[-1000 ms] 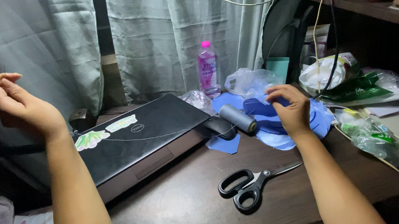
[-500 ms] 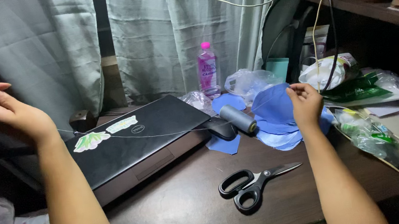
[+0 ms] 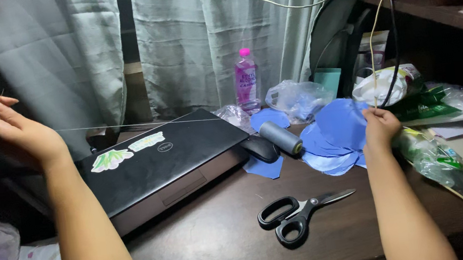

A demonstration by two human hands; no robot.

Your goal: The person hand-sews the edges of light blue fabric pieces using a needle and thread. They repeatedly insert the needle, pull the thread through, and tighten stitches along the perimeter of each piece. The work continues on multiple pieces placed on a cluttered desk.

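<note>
Since the earlier frames the right hand (image 3: 381, 127) has drifted outward to the right, lifting a blue fabric circle (image 3: 341, 124) off the pile of blue fabric pieces (image 3: 326, 157), while the left hand (image 3: 4, 122) has stayed raised far out to the left; the thread (image 3: 145, 123) between them, slack over the laptop (image 3: 155, 164) before, now runs as a taut, nearly level line. That suggests a stitch is being drawn fully through the cloth. The left hand is pinched shut on a needle (image 3: 2, 91), whose tip shows just above the fingers. The right hand is closed on the edge of the blue circle, held up above the table (image 3: 219, 234). A grey thread spool (image 3: 279, 137) lies beside the pile, and black scissors (image 3: 297, 216) rest untouched nearer the person.
</note>
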